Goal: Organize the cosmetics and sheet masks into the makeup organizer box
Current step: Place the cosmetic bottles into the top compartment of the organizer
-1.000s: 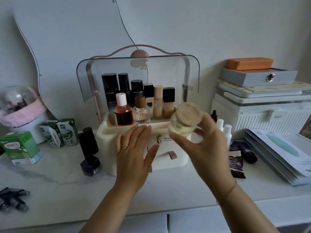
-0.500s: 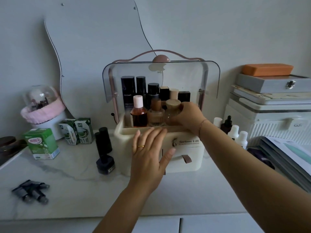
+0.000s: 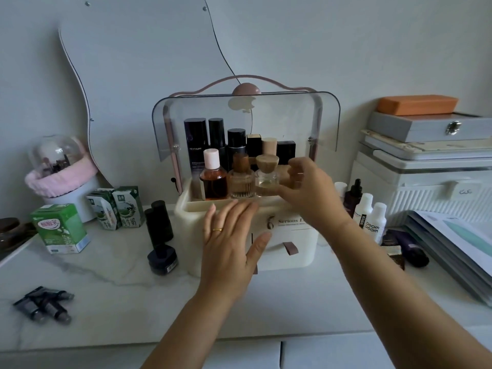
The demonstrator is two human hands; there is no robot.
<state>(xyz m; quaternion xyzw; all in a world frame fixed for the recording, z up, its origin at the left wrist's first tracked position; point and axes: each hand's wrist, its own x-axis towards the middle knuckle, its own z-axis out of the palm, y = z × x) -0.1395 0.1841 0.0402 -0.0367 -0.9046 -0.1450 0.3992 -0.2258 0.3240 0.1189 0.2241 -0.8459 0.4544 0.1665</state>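
**Glass bottle in the front row, right hand slack beside it**

Glass, with a wooden stopper: the small clear bottle [image 3: 267,179] stands upright in the open top tray of the makeup organizer box [image 3: 292,251]. It sits at the right end of the near row, next to a ribbed bottle [image 3: 241,182] and an amber bottle [image 3: 213,182]. Short bottles stand near and tall ones far, probably so that each stays visible and reachable.

The right hand [image 3: 306,193] is just right of the clear bottle, fingers loosely curled around nothing. Whether the thumb touches the glass I cannot tell.

The left hand [image 3: 229,241] lies flat and spread against the box front, fingertips at the tray rim, seemingly to steady it. The clear lid [image 3: 279,115] is swung up, leaving the tray open.

Much remains outside, by my judgement. Black bottles [image 3: 159,222] and a black jar [image 3: 162,258] stand to the left on the counter [image 3: 106,288], and white bottles [image 3: 371,217] to the right. The sheet masks [image 3: 452,243] are stacked at the far right.
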